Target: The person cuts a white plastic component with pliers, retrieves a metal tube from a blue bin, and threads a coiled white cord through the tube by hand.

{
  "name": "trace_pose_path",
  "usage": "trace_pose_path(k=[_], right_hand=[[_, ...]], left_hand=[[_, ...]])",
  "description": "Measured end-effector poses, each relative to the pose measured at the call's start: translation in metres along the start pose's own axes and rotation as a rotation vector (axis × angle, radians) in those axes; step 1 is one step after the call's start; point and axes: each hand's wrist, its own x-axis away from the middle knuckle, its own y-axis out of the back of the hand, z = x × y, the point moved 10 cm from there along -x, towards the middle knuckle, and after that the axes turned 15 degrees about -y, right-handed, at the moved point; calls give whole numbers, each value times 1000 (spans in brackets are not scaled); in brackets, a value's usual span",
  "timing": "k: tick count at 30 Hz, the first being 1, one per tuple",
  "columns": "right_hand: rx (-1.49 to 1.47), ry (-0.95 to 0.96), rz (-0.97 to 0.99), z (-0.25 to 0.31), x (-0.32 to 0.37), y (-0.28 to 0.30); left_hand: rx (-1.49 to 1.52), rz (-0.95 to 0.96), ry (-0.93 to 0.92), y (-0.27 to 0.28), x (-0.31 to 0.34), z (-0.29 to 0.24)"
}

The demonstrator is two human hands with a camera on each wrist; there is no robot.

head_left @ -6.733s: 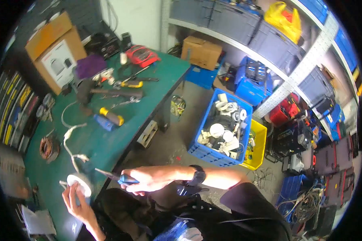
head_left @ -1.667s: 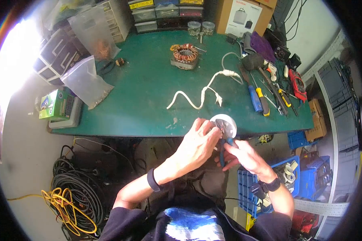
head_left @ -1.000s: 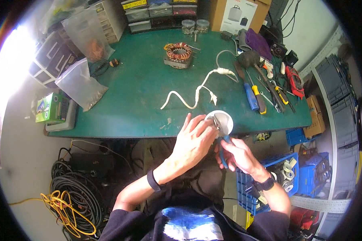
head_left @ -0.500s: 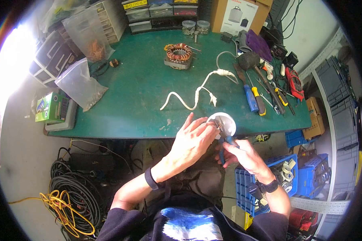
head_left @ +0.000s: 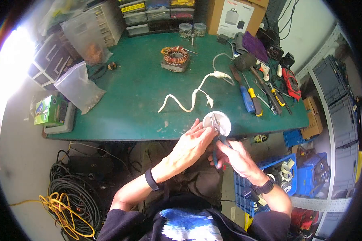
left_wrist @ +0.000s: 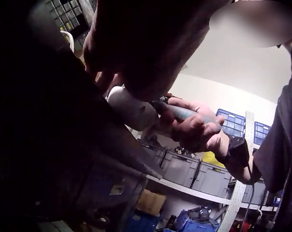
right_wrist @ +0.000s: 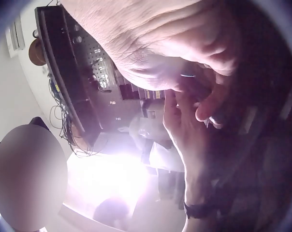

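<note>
Right hand (head_left: 236, 157) grips blue-handled pliers (head_left: 216, 128), tips inside a white cup (head_left: 225, 122) by the desk's (head_left: 128, 122) front edge; left hand (head_left: 190, 144) grips the cup. Best kept steady, fingertips clear of the bite.

Among the fingers (head_left: 207, 133) I count one pair of pliers (head_left: 215, 157) and one round white shell (head_left: 225, 123). Beyond them: one copper coil (head_left: 175, 62), two jars (head_left: 185, 31).
</note>
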Motion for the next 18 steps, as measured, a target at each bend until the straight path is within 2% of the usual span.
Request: trace_pose_path(k=[1, 3, 6, 7, 8, 10, 11, 12, 15, 16, 18], right_hand=[[14, 9, 11, 1, 2, -1], [37, 5, 22, -3, 3, 1], [-11, -2, 101, -8, 2, -1], [-21, -23, 115, -12, 3, 0], [-31, -48, 128, -16, 2, 1], [-31, -68, 144, -17, 5, 2], [0, -61, 138, -18, 5, 3], [3, -77, 132, -17, 7, 3], [-36, -130, 188, -17, 11, -1], [-32, -147, 218, -21, 10, -2], [-37, -166, 217, -19, 17, -7]], left_hand=[[-7, -4, 0, 5, -2, -3], [-206, 79, -9, 16, -10, -11], [-287, 16, -61, 28, -12, -18], [-269, -72, -119, 33, -13, -21], [-257, -39, -115, 36, -14, -21], [-280, -24, -220, 42, -23, -30], [-112, -10, -236, 31, -18, -20], [-2, 21, -142, 25, -14, -9], [49, 8, -170, 23, -14, -15], [17, -47, -300, 19, -10, -18], [-25, -57, -306, 13, -5, -15]])
